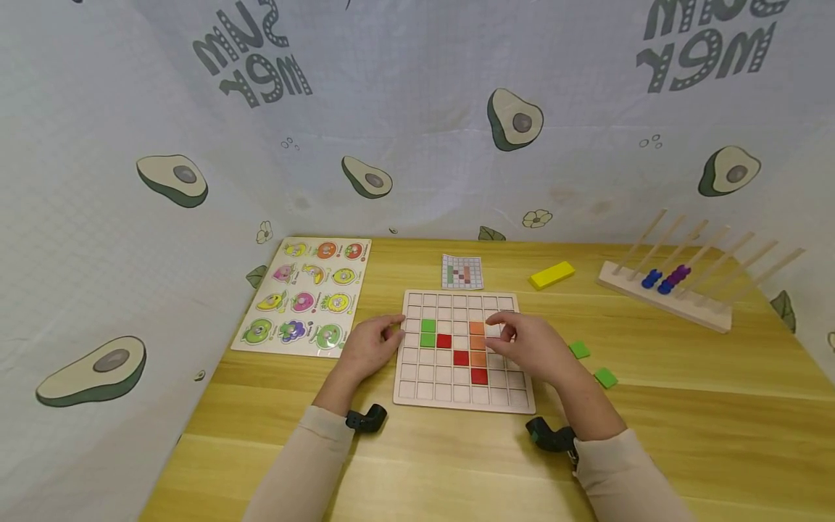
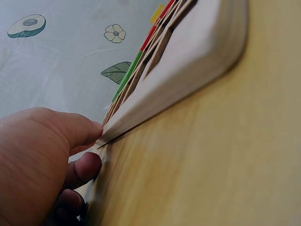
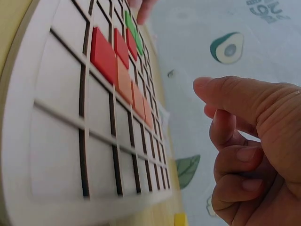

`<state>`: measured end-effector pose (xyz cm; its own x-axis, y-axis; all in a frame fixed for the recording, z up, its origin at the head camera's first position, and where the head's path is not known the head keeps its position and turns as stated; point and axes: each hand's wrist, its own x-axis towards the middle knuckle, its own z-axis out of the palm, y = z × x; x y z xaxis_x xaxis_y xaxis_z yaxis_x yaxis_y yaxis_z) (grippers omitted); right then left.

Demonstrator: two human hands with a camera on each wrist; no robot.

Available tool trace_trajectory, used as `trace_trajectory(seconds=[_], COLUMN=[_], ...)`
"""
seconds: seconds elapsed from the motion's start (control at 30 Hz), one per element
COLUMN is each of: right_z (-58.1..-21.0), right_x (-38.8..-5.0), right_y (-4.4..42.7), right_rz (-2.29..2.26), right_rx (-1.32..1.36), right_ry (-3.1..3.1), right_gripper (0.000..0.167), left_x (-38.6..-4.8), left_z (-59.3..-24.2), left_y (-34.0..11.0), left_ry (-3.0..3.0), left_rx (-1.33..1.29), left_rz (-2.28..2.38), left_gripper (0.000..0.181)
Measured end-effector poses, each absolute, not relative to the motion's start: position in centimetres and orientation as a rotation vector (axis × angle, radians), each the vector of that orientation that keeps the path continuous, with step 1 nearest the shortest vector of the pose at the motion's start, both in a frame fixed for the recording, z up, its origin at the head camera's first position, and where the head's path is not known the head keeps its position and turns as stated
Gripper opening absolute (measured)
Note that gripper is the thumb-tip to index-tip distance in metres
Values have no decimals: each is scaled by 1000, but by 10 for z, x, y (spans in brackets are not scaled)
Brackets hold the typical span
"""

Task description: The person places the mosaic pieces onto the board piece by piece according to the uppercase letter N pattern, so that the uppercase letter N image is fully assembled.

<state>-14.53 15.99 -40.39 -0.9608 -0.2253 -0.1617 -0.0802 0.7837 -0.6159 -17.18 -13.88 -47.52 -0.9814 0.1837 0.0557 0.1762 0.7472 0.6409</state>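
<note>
A wooden grid board (image 1: 417, 392) lies flat in front of me. Set in its squares are two green tiles (image 1: 428, 332), three red tiles (image 1: 461, 358) and three orange tiles (image 1: 478, 342). My left hand (image 1: 367, 346) touches the board's left edge with its fingertips, close up in the left wrist view. Over the right part of the grid hovers my right hand (image 1: 531, 346), beside the orange column. Its thumb and index finger stand apart with nothing visible between them, and the other fingers curl loosely in the right wrist view.
Behind the board lies a small pattern card (image 1: 462, 272). A fruit puzzle board (image 1: 300, 297) is at left. To the right are a yellow block (image 1: 551, 275), two loose green squares (image 1: 606, 378) near my right forearm, and a wooden peg rack (image 1: 691, 309) with blue and purple beads.
</note>
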Motion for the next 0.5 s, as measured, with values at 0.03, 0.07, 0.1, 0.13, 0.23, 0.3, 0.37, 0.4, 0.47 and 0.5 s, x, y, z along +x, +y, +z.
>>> trace_trajectory(seconds=[0.03, 0.07, 0.1, 0.13, 0.23, 0.3, 0.37, 0.4, 0.47, 0.5], right_z=[-404, -404, -405, -405, -407, -408, -410, -411, -413, -414], right_x=[-145, -144, -143, -142, -139, -136, -134, -132, -131, -130], right_y=[164, 169, 173, 178, 191, 201, 210, 214, 223, 228], right_rz=[-933, -926, -915, -904, -877, -860, -858, -851, -837, -834], right_rx=[-229, -217, -205, -192, -151, -133, -118, -107, -92, -78], right_ry=[2755, 2762, 2771, 2780, 2798, 2814, 2822, 2825, 2836, 2834], right_gripper=[40, 41, 41, 41, 42, 42, 42, 42, 44, 45], left_x=[-172, -172, -172, -172, -172, -172, -172, -172, -172, -172], left_z=[-475, -475, -475, -476, -476, -476, -476, -476, -475, -475], left_y=[-139, -139, -139, -139, -139, -139, -139, -139, -139, -139], left_ry=[2927, 2927, 2927, 2927, 2924, 2921, 2920, 2919, 2919, 2919], left_rx=[303, 305, 305, 305, 304, 304, 305, 305, 301, 298], left_rz=[1072, 1073, 1074, 1075, 1073, 1074, 1073, 1073, 1074, 1076], left_gripper=[34, 34, 34, 34, 35, 35, 35, 35, 35, 34])
